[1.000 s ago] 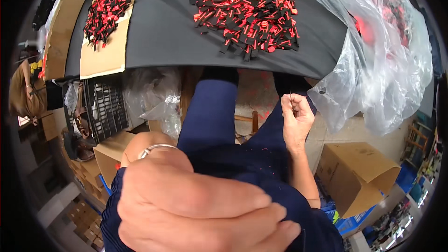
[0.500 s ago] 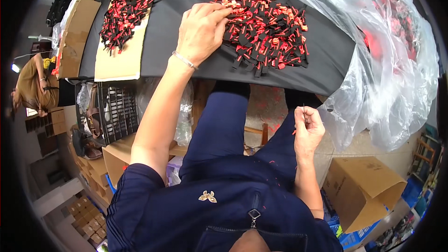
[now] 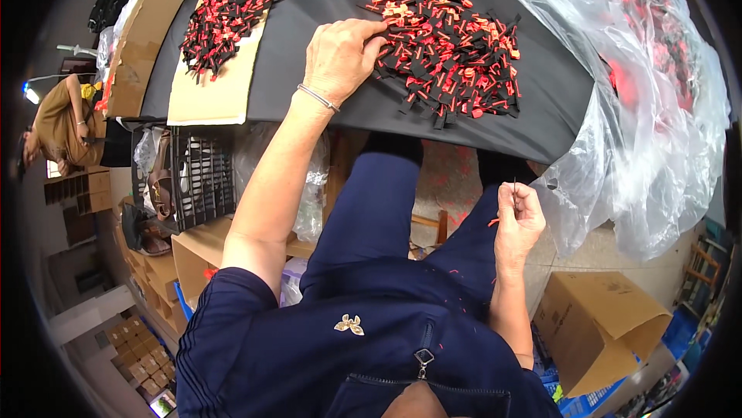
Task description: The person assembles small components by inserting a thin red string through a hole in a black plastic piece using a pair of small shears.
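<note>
A heap of small black fabric pieces with red parts [image 3: 456, 62] lies on the black-covered table [image 3: 309, 0]. At its left edge is my left hand [image 3: 340, 61], palm down, with thumb and index finger bent together against the pieces. Whatever is between those fingertips is too small to make out. My right hand [image 3: 519, 221] is held low, just off the table's front edge above my right thigh. Closed fingers there grip a thin, dark, pointed tool [image 3: 515, 195], mostly hidden by the hand. A bit of red shows beside the thumb.
More such pieces [image 3: 232, 20] lie on a cardboard sheet [image 3: 205, 101] at the left. A clear plastic bag [image 3: 626, 147] of red and black items drapes over the right edge. Below are a black crate [image 3: 202, 178] and an open carton [image 3: 599, 325]. Another person [image 3: 66, 128] is far left.
The whole view has shifted slightly, so the table appears farther right and lower. My left fingers have bent and drawn back a little at the heap's edge. My right hand keeps its grip.
</note>
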`<state>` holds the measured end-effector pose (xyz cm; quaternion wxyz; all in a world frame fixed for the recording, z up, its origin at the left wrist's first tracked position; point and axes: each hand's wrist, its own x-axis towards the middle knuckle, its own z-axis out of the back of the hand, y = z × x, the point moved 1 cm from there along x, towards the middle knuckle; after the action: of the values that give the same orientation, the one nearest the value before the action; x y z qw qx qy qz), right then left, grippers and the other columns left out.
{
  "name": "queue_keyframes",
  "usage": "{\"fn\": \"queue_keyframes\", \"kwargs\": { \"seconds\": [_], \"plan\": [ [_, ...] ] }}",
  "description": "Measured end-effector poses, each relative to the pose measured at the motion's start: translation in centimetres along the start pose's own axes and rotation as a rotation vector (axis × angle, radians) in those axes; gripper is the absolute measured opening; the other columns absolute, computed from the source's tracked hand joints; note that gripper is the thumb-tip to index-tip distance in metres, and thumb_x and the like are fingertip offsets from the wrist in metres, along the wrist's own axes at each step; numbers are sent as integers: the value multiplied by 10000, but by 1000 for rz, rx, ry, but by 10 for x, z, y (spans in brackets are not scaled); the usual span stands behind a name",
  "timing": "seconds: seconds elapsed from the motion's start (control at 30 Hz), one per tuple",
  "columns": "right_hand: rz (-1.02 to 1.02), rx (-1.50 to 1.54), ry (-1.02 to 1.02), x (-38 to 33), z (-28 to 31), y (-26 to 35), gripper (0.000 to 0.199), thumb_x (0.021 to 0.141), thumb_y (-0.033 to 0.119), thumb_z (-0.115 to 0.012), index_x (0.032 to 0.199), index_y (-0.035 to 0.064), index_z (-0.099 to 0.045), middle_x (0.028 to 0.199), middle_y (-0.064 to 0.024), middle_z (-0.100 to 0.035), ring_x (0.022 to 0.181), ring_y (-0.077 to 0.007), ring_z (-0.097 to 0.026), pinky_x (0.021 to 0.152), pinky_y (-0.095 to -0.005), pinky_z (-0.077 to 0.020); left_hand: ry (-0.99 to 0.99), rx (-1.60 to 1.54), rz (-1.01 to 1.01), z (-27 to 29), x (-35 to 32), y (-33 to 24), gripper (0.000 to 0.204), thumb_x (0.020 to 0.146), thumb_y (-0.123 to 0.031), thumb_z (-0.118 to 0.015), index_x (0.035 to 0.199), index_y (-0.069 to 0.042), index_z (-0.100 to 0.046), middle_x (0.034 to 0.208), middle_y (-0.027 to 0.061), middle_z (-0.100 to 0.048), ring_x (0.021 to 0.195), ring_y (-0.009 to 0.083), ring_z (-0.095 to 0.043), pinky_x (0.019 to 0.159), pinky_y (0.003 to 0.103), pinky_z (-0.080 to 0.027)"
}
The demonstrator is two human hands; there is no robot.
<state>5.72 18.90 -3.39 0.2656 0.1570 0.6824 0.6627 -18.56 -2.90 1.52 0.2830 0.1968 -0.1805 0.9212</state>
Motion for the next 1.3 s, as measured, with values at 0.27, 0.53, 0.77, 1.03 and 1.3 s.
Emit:
{"fn": "queue_keyframes", "kwargs": {
  "seconds": [0.27,0.53,0.77,1.03,1.3],
  "plan": [
    [2,-4,6,-4,3,0,58,864,51,-639,869,25,-587,698,58,-536,596,9,-411,535,-139,-318,-104,3,-37,9,4,-1,118,778,-113,-653,888,-84,-686,820,56,-672,774,212,-638,714,320,-492],
    [29,-15,-49,-1,0,22,68,850,25,-646,894,15,-595,719,42,-562,637,2,-474,588,-143,-394,132,-1124,730,33,-17,-54,174,867,-186,-625,881,-15,-655,745,23,-652,612,64,-570,607,197,-450],
    [448,-271,-2,-9,-21,67,418,720,114,-772,1091,33,-597,937,-80,-647,776,-167,-622,688,-269,-500,357,-1411,818,39,-69,-110,171,868,-186,-622,892,-17,-638,724,26,-620,610,61,-551,575,185,-442],
    [840,-641,-89,-19,-14,67,260,694,147,-774,885,41,-633,713,-48,-630,552,-181,-534,497,-282,-417,446,-1464,821,48,-95,-149,154,873,-159,-616,892,-8,-637,704,25,-620,585,60,-551,549,173,-443],
    [913,-714,-137,-31,-4,59,272,689,178,-777,877,41,-637,708,-53,-625,548,-196,-534,487,-288,-418,484,-1466,817,46,-104,-158,157,867,-144,-610,900,6,-639,708,42,-630,597,67,-565,568,186,-463]
  ]
}}
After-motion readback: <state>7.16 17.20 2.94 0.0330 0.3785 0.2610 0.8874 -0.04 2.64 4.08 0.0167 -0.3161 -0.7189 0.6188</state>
